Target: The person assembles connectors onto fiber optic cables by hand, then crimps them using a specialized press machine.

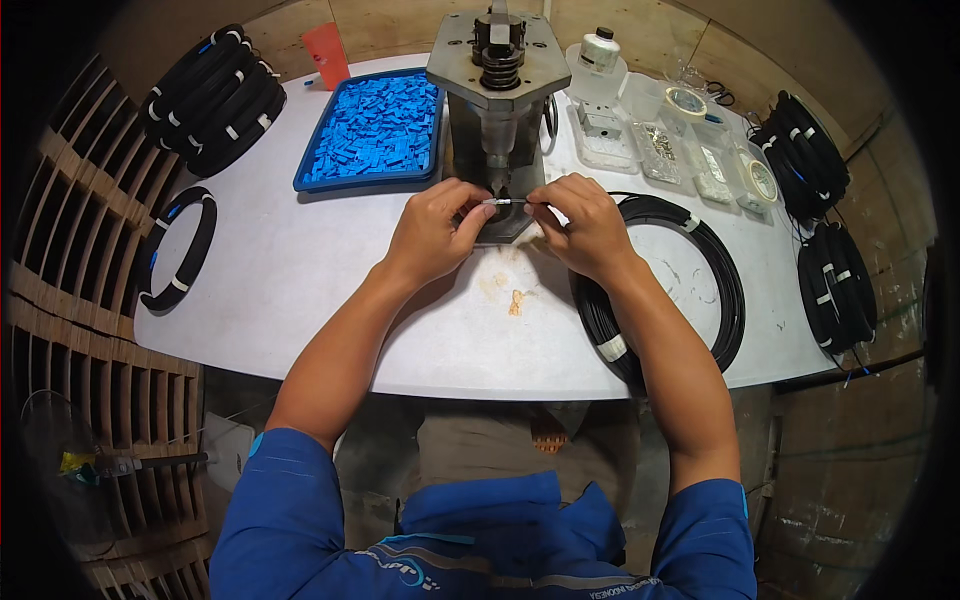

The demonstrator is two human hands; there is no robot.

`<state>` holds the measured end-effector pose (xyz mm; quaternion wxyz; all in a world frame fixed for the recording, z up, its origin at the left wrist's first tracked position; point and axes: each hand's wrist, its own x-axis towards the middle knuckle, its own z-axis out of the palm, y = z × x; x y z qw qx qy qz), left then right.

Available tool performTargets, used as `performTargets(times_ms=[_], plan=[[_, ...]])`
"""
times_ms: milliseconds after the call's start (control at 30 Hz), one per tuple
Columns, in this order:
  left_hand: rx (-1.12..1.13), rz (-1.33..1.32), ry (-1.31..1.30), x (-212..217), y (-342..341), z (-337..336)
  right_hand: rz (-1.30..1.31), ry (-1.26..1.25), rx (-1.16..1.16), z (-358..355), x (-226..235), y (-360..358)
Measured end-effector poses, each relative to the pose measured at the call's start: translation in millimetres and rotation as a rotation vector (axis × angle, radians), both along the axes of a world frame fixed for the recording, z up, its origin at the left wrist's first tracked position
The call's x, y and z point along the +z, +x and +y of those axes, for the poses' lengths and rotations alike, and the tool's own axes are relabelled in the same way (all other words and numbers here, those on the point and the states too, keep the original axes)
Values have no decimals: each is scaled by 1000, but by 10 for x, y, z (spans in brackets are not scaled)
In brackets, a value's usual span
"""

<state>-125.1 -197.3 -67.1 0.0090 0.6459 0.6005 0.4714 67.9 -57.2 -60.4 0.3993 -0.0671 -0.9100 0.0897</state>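
Sitting at white table, forearms coming in from lower edge.

Standing at far middle of table: grey metal bench press, base just beyond both hands.

Lying right of press, partly under right forearm: large black cable coil, banded with white tape. Smaller coil hanging off table's left edge; more black coils stacked far left and far right.

Resting left of press: blue tray heaped with small blue plastic pieces. Standing right of press: clear boxes of small parts, tape rolls, a white bottle.

Pinching, both hands meeting just in front of press base. Left hand closed, thumb and forefinger gripping one end of a thin white cable end. Right hand closed likewise, fingertips gripping the other end.

Running left to right between the two pinches, long axis level and across the press front, touching or nearly touching the base slot; cannot tell which. Both hands about equally near; press opening lying straight ahead of fingertips, away from the body.
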Motion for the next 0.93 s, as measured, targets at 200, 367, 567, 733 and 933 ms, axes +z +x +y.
performTargets(times_ms=[200, 367, 567, 733, 933], plan=[[1, -11, -2, 7, 5, -4, 5, 0, 7, 14, -17, -3], [4, -5, -19, -5, 3, 5, 10, 6, 4, 11, -17, -3], [10, 2, -10, -2, 3, 3, 26, 10, 10, 5, -15, -7], [4, 8, -10, -5, -5, 8, 20, 23, 2, 9, -15, -6], [3, 2, 1, 5, 1, 0, 20, 9, 14, 17, -21, 8]])
